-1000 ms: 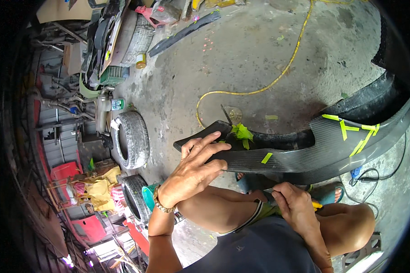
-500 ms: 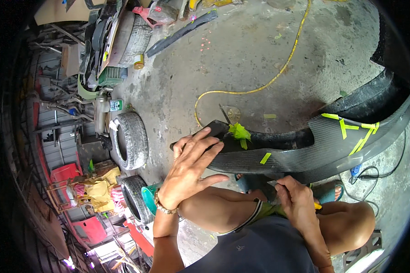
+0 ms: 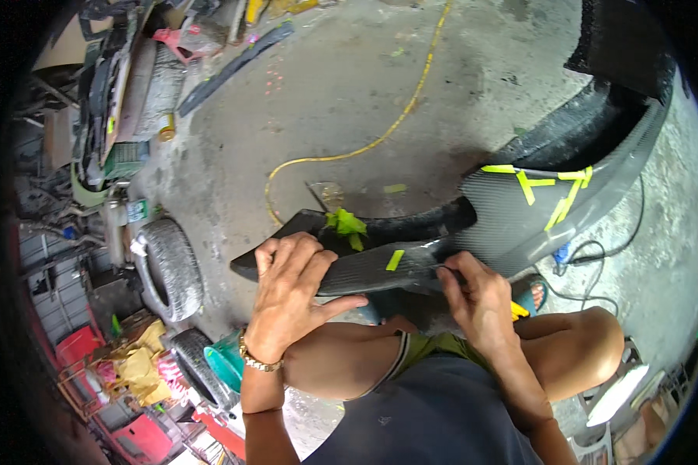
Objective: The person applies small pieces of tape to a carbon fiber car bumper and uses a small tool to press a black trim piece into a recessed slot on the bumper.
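A long curved black carbon-fibre car bumper (image 3: pixel 512 225) lies across in front of my knees, with strips of yellow-green tape on it. Over its left end my left hand (image 3: pixel 291 283) bends its fingers round the upper edge, the thumb stretched out along the near side. A crumpled clump of yellow-green tape (image 3: pixel 347 223) sticks up just beyond those fingers. My right hand (image 3: pixel 473 291) is pinched at the bumper's near edge, right of a single tape strip (image 3: pixel 395 260). What sits between its thumb and fingertips is thin and too small to make out.
A yellow hose (image 3: pixel 380 139) winds over the concrete floor beyond the bumper. Worn tyres (image 3: pixel 171 271), a green crate (image 3: pixel 126 159) and piled car parts stand at the left. A dark cable (image 3: pixel 597 263) with a blue piece loops on the right, near my sandalled foot (image 3: pixel 537 294).
The whole scene has shifted left in the picture. My left hand's fingers have curled more over the bumper's edge. My right hand has come up against the near side of the bumper.
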`<state>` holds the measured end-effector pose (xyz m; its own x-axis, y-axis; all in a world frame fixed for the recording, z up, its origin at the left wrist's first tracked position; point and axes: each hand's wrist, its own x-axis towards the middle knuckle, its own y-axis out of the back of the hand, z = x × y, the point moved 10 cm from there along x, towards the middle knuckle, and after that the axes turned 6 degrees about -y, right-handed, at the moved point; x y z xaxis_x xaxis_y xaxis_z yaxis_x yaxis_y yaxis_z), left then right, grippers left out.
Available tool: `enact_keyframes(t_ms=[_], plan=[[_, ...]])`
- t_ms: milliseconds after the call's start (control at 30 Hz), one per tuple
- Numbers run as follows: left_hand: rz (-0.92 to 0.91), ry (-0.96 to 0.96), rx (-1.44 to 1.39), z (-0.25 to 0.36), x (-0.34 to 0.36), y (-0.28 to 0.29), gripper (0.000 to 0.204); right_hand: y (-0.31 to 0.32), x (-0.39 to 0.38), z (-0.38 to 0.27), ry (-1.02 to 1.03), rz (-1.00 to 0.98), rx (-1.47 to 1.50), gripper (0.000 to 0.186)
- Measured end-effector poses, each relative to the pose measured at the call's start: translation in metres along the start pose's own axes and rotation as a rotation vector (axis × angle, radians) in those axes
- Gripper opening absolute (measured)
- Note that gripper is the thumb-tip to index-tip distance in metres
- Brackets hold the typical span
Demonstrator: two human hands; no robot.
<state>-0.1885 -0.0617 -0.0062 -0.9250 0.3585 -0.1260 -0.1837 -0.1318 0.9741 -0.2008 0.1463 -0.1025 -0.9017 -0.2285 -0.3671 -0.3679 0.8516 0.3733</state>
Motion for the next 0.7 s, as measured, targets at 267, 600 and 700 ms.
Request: enact_keyframes(t_ms=[267, 600, 700], plan=[[0.047, -0.046, -0.015, -0.001, 0.001, -0.004, 0.062, -0.013, -0.001, -0.017, 0.138, -0.016, -0.129, 0.009], [0.058, -0.036, -0.02, -0.001, 0.003, -0.005, 0.059, -0.015, 0.003, -0.02, 0.215, -0.006, -0.107, 0.009], [0.096, -0.03, -0.005, -0.001, 0.004, -0.003, 0.062, -0.017, 0.004, -0.024, 0.224, -0.028, -0.129, 0.009]])
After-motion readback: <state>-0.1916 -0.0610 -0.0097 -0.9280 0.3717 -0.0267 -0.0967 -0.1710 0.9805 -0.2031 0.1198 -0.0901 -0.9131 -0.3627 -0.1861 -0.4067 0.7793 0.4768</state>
